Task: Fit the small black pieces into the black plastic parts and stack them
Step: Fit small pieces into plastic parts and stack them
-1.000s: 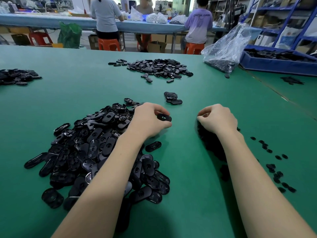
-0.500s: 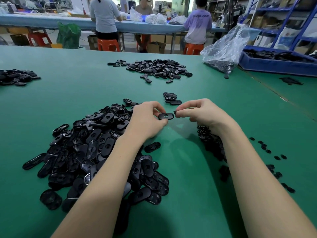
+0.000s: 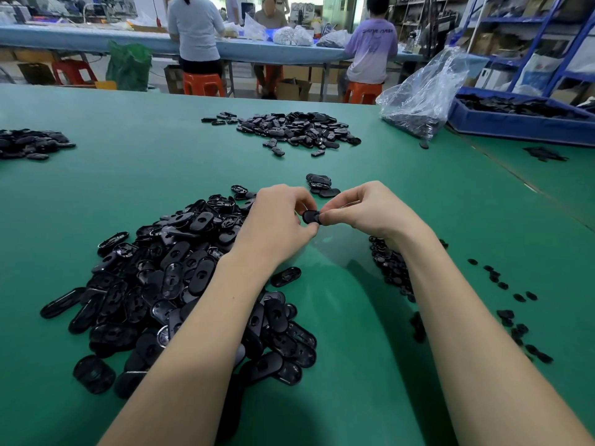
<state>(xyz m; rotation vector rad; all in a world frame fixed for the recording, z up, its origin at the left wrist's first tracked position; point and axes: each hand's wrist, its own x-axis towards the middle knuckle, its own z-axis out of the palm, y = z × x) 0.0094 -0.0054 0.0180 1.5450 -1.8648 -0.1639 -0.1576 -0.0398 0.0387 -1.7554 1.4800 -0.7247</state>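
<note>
One black plastic part (image 3: 311, 216) sits pinched between the fingers of the left hand (image 3: 279, 220) and right hand (image 3: 360, 206), above the green counter (image 3: 161, 175). Half a second earlier the hands were slightly apart; now their fingertips meet on it. The loose pile (image 3: 180, 284) lies left of the fingers, the small black pieces (image 3: 391, 268) under the right wrist.

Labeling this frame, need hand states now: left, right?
Left hand: holding the oval black plastic part.
Right hand: fingertips pinching at the same part's right end; any small piece there cannot be told.
</note>
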